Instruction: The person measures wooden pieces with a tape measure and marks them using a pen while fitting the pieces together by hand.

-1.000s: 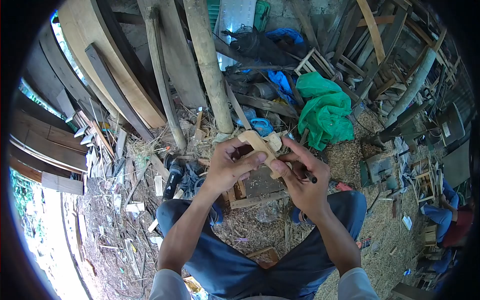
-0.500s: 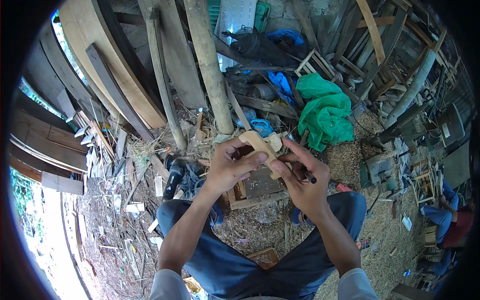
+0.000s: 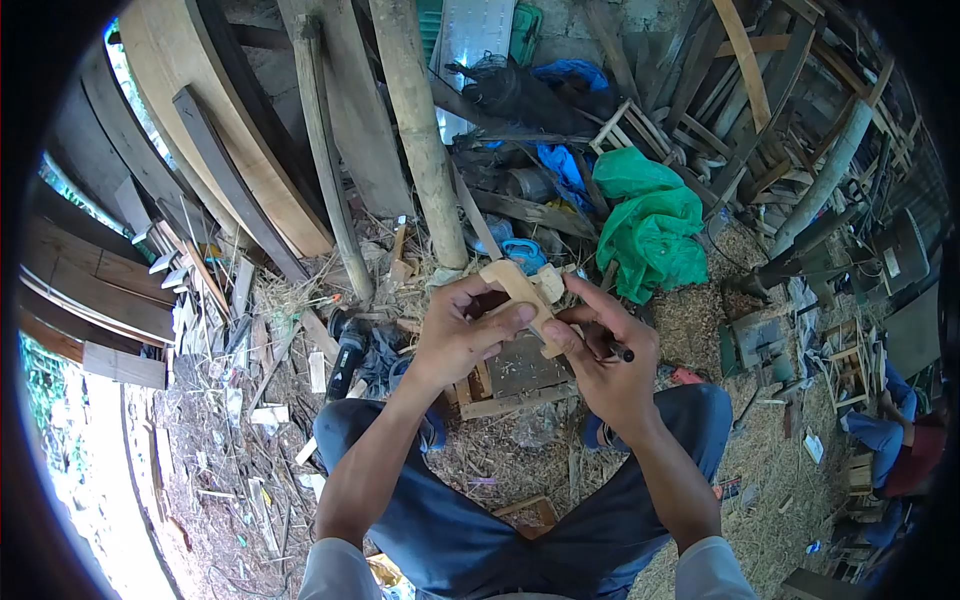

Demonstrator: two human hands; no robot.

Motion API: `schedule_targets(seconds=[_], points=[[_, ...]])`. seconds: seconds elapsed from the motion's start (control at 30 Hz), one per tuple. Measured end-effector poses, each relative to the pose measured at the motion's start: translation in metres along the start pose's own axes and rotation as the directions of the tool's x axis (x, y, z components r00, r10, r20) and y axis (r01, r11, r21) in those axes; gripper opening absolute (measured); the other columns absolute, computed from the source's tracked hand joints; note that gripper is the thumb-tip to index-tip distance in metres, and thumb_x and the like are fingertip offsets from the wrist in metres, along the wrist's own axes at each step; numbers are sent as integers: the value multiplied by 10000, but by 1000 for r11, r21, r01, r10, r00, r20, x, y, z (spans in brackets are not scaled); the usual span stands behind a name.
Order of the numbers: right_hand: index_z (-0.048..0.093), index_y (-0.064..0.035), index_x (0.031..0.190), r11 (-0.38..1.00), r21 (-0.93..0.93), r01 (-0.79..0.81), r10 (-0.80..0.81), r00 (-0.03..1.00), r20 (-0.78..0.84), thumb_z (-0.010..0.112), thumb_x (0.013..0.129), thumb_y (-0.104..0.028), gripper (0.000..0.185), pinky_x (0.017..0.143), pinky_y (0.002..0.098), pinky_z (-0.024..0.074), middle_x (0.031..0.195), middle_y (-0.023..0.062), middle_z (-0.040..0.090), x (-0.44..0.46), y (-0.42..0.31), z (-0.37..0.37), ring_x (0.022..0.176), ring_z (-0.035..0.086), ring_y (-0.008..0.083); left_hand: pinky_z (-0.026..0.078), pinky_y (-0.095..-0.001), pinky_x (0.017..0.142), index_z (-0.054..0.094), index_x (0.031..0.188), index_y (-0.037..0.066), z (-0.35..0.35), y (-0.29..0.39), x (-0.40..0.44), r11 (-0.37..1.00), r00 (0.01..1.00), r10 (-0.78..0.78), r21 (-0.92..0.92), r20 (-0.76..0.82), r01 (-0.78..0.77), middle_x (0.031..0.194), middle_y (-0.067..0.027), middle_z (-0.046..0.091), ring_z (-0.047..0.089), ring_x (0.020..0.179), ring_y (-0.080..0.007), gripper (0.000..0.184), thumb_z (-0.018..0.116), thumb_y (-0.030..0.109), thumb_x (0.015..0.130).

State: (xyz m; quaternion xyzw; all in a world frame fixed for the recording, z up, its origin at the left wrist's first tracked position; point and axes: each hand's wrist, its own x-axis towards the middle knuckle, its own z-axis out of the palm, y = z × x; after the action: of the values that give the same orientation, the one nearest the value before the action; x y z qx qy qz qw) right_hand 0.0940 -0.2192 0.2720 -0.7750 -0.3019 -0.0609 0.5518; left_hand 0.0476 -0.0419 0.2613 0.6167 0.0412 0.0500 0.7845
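Observation:
Both hands hold a pale, shaped wooden piece [image 3: 515, 285] over the space between my knees. My left hand [image 3: 455, 335] is closed round its left side, the thumb lying along the near face. My right hand [image 3: 612, 360] pinches the lower right end with its thumb and fingers. A small light wooden knob or block [image 3: 549, 284] juts from the piece near my right index finger; I cannot tell whether it is joined on. A dark, pen-like stick [image 3: 622, 352] pokes out from the curled fingers of my right hand. Below the hands sits a low wooden block or box [image 3: 520, 402].
A black power tool [image 3: 347, 360] lies left of my knees. A bamboo pole [image 3: 420, 140] and tall planks [image 3: 230, 110] stand ahead. Green plastic sheeting [image 3: 650, 220] lies right of scrap wood. Shavings cover the ground. Another person [image 3: 905, 430] sits at far right.

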Motion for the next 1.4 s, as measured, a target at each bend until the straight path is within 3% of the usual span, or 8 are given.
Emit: schedule_targets(seconds=[0.27, 0.43, 0.5, 0.6, 0.73, 0.87, 0.97, 1.4], points=[[605, -53, 1172, 1000, 21, 13, -13, 1000, -6, 737, 774, -117, 424, 449, 232, 355, 738, 45, 676, 0, 1, 1, 468, 422, 72, 304, -185, 433, 640, 1002, -9, -1, -1, 1, 998, 999, 29, 62, -13, -28, 758, -23, 632, 448, 511, -12, 241, 719, 121, 815], [604, -34, 1139, 991, -15, 131, -132, 989, -69, 613, 878, -134, 279, 501, 248, 387, 713, 64, 630, 3, 16, 0, 540, 475, 101, 463, -215, 637, 644, 1012, -15, -3, -7, 3, 986, 995, 96, 141, -29, -91, 865, -57, 667, 584, 724, -64, 260, 721, 129, 809], [599, -5, 1060, 965, 182, 190, -147, 962, -229, 428, 973, -292, 345, 557, 252, 391, 710, 57, 568, 12, 18, -4, 632, 498, 109, 470, -228, 692, 644, 1015, -14, -5, -5, 3, 986, 997, 71, 156, -36, -65, 885, -61, 671, 593, 775, -76, 269, 722, 139, 808], [580, 10, 966, 977, 211, 25, -2, 994, -109, 258, 991, -448, 561, 585, 245, 371, 718, 45, 530, 7, 10, -26, 697, 493, 96, 475, -239, 738, 646, 1019, -11, -4, -4, 2, 985, 998, 47, 166, -41, -39, 903, -61, 673, 599, 817, -85, 278, 722, 154, 808], [562, 5, 887, 921, 388, 15, 31, 993, -112, 229, 963, -549, 651, 472, 211, 295, 646, 11, 488, 0, 10, -18, 534, 433, 66, 473, -236, 727, 646, 1022, -7, -5, -7, 3, 986, 999, 30, 165, -20, -26, 905, -53, 670, 595, 809, -79, 280, 719, 161, 811], [571, 15, 872, 891, 454, -9, -2, 1000, 25, 387, 955, -499, 553, 454, 209, 332, 625, 21, 521, -4, 21, -18, 495, 463, 72, 473, -233, 723, 640, 1028, -11, -3, -7, 3, 983, 999, 49, 179, 1, -48, 901, -52, 667, 592, 799, -75, 286, 722, 154, 808], [614, 32, 853, 978, 204, 36, -40, 999, 14, 679, 847, -181, 222, 535, 247, 459, 711, 106, 626, -1, 8, -19, 601, 609, 123, 473, -232, 727, 633, 1037, -14, -1, -6, 2, 980, 997, 69, 184, 16, -71, 905, -52, 664, 587, 798, -71, 288, 722, 136, 807], [638, 31, 906, 963, 188, 194, -191, 981, -30, 700, 816, -107, 176, 553, 241, 463, 785, 102, 638, 6, 6, -5, 649, 617, 140, 479, -235, 749, 633, 1047, -8, -2, -5, 3, 978, 997, 72, 191, 33, -78, 916, -48, 666, 586, 816, -67, 283, 717, 114, 806]])
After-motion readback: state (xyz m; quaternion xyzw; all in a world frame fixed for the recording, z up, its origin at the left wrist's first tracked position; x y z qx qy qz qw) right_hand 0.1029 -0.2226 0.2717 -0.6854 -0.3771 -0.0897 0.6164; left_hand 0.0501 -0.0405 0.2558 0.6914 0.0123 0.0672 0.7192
